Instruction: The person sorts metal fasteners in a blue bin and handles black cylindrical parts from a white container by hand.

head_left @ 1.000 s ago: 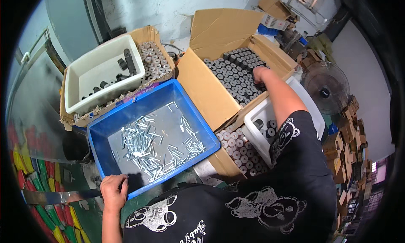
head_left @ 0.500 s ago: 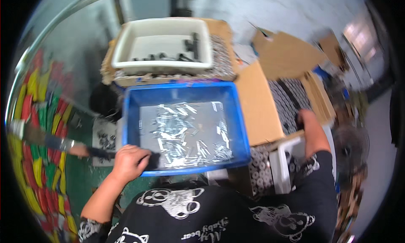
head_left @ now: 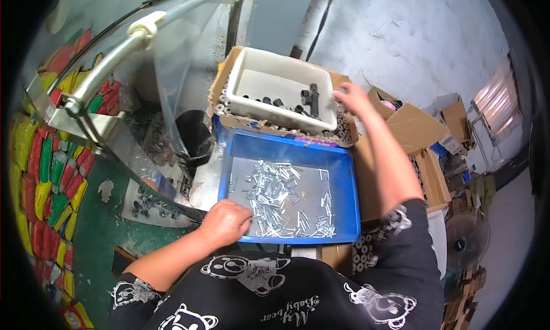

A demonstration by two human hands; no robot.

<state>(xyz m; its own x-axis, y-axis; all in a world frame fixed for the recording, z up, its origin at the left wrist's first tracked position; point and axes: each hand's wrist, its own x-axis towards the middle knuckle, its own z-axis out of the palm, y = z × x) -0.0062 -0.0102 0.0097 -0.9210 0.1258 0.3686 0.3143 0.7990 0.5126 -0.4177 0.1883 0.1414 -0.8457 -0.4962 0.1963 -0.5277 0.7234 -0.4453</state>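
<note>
Along the left of the room, red, yellow and green bags (head_left: 46, 175) lie stacked beside a green floor (head_left: 94, 267), on which a pale sheet (head_left: 152, 207) carries small dark parts. A black bucket (head_left: 195, 132) stands behind a clear curved panel. Across the back rises a whitish, marked wall (head_left: 395, 49), with a bright window (head_left: 497, 92) toward the right and a round fan (head_left: 459, 235) lower down.

At the centre sits a blue bin (head_left: 298, 151), its long axis running left to right before the person. Loose metal pins (head_left: 272, 189) lie in it, pointing many ways, heaped left of the middle and strung along the right wall and near edge. Just beyond the far edge, a torn cardboard box (head_left: 236, 121) holds pale ring-ended cylinders (head_left: 344, 123). On top rests a white tray (head_left: 275, 83), also long from left to right, with its right end slanting nearer. Black fittings lie along its near side; the longest fitting (head_left: 314, 103), toward the right end, points from far edge to near.

The left hand (head_left: 228, 221) is at the bin's near-left corner, fingers curled; whether they grip the rim cannot be told. The right hand (head_left: 352, 98) is at the tray's right end, above the cylinders, fingers bent down; whether they have closed on anything cannot be seen.
</note>
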